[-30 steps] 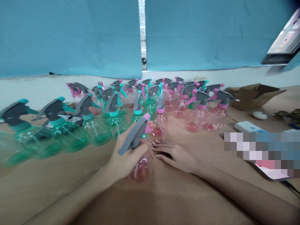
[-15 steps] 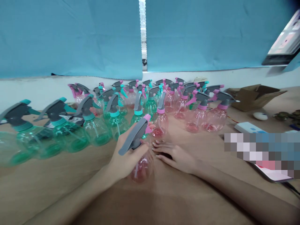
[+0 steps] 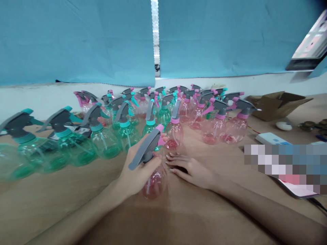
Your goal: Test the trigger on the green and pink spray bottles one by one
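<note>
My left hand [image 3: 136, 172] is wrapped round the neck of a pink spray bottle [image 3: 154, 183] with a grey trigger head [image 3: 145, 148], standing on the brown table [image 3: 178, 217]. Beside it, my right hand [image 3: 190, 168] lies flat on the table with fingers stretched out, its fingertips touching the bottle's side. Just behind stands another pink spray bottle [image 3: 174, 131].
Several green spray bottles [image 3: 102, 136] stand at the left and several pink ones [image 3: 224, 119] at the back right. A cardboard box [image 3: 276, 102], a white device [image 3: 270, 138] and a tablet [image 3: 310, 44] are at the right. Blue cloth [image 3: 76, 37] hangs behind.
</note>
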Action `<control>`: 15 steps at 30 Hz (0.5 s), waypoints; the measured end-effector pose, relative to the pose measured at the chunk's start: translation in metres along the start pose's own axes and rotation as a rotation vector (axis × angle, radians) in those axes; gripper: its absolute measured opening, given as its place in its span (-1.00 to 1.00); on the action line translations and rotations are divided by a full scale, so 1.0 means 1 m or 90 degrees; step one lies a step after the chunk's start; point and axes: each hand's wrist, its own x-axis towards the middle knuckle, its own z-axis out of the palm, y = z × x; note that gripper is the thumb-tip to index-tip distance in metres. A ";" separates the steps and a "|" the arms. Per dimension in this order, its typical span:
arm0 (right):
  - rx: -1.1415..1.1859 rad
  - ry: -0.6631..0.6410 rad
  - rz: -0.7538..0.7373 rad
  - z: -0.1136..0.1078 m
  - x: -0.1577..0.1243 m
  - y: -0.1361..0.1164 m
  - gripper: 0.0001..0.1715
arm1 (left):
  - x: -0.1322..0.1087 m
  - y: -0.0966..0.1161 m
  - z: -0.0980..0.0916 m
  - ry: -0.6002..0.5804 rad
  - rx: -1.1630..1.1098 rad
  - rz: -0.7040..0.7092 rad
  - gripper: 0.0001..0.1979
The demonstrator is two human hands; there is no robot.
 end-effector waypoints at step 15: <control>0.005 0.003 -0.002 0.001 0.000 0.001 -0.63 | -0.001 -0.005 0.000 -0.016 -0.031 -0.021 -0.91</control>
